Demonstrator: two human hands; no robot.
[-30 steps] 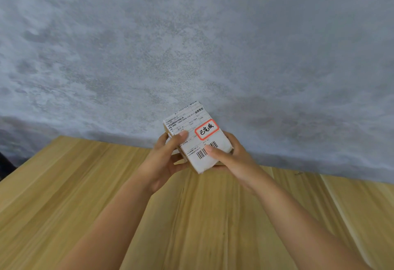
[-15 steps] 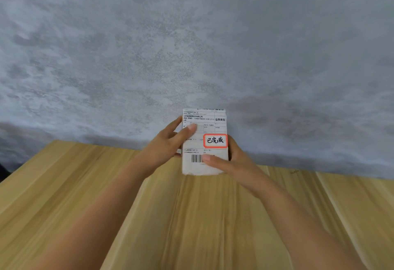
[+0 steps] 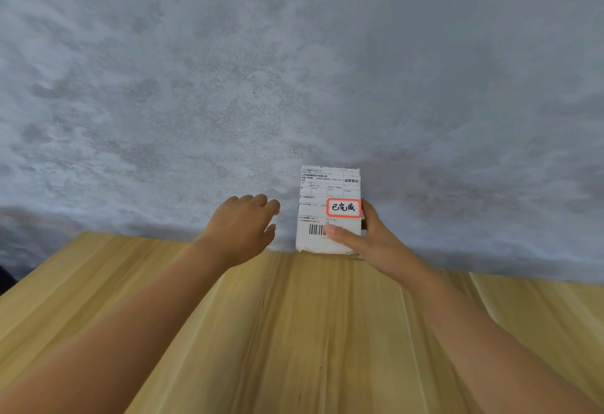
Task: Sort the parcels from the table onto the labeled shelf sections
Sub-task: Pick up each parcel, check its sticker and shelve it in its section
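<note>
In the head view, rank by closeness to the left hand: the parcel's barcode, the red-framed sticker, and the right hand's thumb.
From the left hand:
1. Barcode, on the parcel's lower left, nearest.
2. Right hand's thumb, tip just right of the barcode.
3. Red-framed sticker, on the label's right edge, farthest; close to the thumb's rank.

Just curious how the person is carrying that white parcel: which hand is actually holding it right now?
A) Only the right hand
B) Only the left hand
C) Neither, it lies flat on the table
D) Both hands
A: the right hand grips the parcel with its thumb across the label, while the left hand hovers beside it, fingers loose, not touching.
</note>
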